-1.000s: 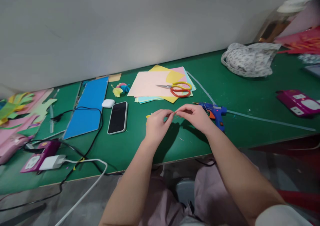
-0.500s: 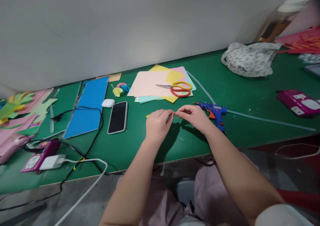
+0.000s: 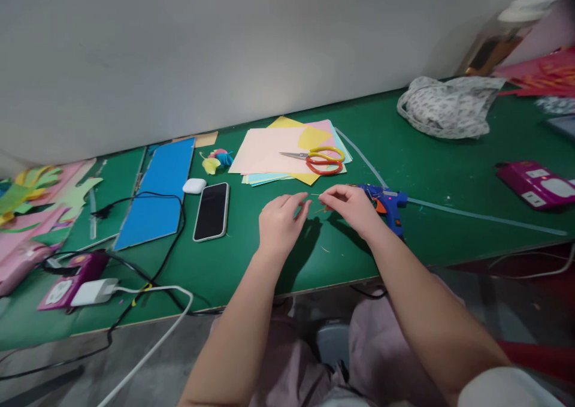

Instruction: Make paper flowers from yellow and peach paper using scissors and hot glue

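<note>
Over the green table, my right hand (image 3: 345,204) has thumb and fingertips pinched on a thin pale strand (image 3: 315,195) that reaches left toward my other hand. My left hand (image 3: 283,215) is curved, with a small gap between thumb and fingertips; nothing can be made out in it. A blue glue gun (image 3: 390,202) lies just right of my right hand, partly hidden behind it. Scissors with yellow and red handles (image 3: 324,161) rest on stacked coloured paper (image 3: 265,149) beyond both hands.
Left of my hands lie a phone (image 3: 211,211), a white case (image 3: 194,186), small paper pieces (image 3: 211,165) and a blue board (image 3: 162,185). Cables cross the left side near a purple power strip (image 3: 67,284). At right are a patterned bag (image 3: 449,107) and another purple strip (image 3: 534,184).
My hands have moved slightly apart, and their fingertips no longer meet. The thumb and fingers of my left hand have parted a little, and the pale strand now shows between the hands.
</note>
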The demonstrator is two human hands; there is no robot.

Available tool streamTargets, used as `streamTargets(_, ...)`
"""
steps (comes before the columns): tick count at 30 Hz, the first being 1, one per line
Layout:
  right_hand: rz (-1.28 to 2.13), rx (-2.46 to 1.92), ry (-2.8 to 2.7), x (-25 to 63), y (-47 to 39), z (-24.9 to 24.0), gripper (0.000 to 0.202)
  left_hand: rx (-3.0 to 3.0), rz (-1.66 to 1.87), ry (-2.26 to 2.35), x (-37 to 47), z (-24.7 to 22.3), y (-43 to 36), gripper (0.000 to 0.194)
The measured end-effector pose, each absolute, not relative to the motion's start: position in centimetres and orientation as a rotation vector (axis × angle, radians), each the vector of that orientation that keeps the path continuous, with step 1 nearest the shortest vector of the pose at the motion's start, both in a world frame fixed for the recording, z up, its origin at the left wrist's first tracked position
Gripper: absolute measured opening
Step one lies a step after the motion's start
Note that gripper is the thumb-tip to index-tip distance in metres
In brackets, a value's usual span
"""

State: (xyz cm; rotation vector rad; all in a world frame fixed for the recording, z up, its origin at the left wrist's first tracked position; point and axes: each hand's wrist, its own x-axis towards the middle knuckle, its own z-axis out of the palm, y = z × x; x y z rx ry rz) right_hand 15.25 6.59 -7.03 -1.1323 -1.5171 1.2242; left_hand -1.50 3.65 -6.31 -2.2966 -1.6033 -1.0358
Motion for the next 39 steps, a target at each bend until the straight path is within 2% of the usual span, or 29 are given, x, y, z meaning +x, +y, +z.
streamTargets(3, 1.239, -1.128, -1.537, 15.20, 6.53, -6.90, 0.022, -2.344, -1.104, -1.623, -1.46, -6.18, 3.59, 0.024)
streamTargets(8, 1.260, -1.128, -1.586, 15.12, 6.37, -6.76, 0.023, -2.424, -1.162, -1.593, -1.32, -6.15, 3.58, 0.016)
streamTargets(18, 1.287, -1.127, -1.509, 15.52, 6.66, -6.86, 0.023, -2.329, -1.198, -1.688, -1.57, -5.89, 3.52, 0.015)
streamTargets(25, 1.311, -1.134, -1.427, 15.17, 6.65, -6.99, 0.031, -2.304, -1.190, -1.671, -1.58, -5.86, 3.49, 0.015)
streamTargets(39, 1.334, -1.084, -1.554, 14.81, 6.32, -7.06, 0.021, -2.297, -1.083, -1.625, -1.31, -6.49, 3.58, 0.016)
